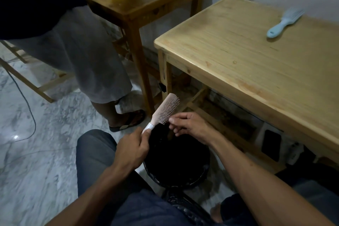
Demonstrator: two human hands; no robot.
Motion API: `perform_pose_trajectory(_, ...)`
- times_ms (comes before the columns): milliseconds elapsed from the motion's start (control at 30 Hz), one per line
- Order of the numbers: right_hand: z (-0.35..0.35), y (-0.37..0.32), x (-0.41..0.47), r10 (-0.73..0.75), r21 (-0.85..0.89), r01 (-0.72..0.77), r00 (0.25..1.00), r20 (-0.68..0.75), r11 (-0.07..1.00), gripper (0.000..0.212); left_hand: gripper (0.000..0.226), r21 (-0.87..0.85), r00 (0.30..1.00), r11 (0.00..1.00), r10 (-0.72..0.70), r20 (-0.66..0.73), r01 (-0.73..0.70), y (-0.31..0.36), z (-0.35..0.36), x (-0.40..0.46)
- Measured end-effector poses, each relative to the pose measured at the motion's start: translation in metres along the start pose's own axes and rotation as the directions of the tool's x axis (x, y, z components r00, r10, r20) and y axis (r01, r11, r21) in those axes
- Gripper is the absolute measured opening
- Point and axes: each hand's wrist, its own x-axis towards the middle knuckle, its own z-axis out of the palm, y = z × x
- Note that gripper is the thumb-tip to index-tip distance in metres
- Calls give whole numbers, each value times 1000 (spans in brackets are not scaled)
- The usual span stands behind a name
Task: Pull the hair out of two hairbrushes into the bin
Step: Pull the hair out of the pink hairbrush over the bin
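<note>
Head view: left hand (133,149) is closed round the handle of the pink hairbrush (163,112), held over the far rim of the black bin (176,161). Right hand (189,125) is loosely curled, fingertips at the bristles; whether they pinch hair, cannot tell. Blue hairbrush (285,22) lies on the far-right table (238,60). Risk: pulled hair drifts past the rim onto the floor (45,152).

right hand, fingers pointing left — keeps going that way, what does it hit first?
Most likely the pink hairbrush: the right hand has fingertips right by the lower bristles. Contact can't be confirmed; depth unclear.
</note>
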Motion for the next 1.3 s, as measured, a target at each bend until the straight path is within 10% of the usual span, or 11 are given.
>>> perform_pose_trajectory(433,-18,12,-8,-35,21,42,964,-265,999,16,38,250,989,957,-139,-42,145,-16,-1,6)
perform_pose_trajectory(567,-19,20,-7,2,-217,-50,976,-216,975,14,34,236,994,966,-100,-44,108,-13,-4,6)
perform_pose_trajectory(667,-18,23,-2,159,-450,-209,976,-147,868,73,36,221,1000,975,-4,-31,11,-12,-6,6)
perform_pose_trajectory(800,-11,7,4,82,-322,-139,980,-183,937,127,38,261,987,956,152,-45,-135,-10,-10,6)
perform_pose_trajectory(1100,-13,-3,1,-64,-68,60,996,-58,996,7,34,294,940,903,338,-37,-313,-23,-24,13)
perform_pose_trajectory(1300,-10,11,4,-103,-174,71,978,-183,982,22,31,323,937,890,348,-26,-322,-27,-27,14)
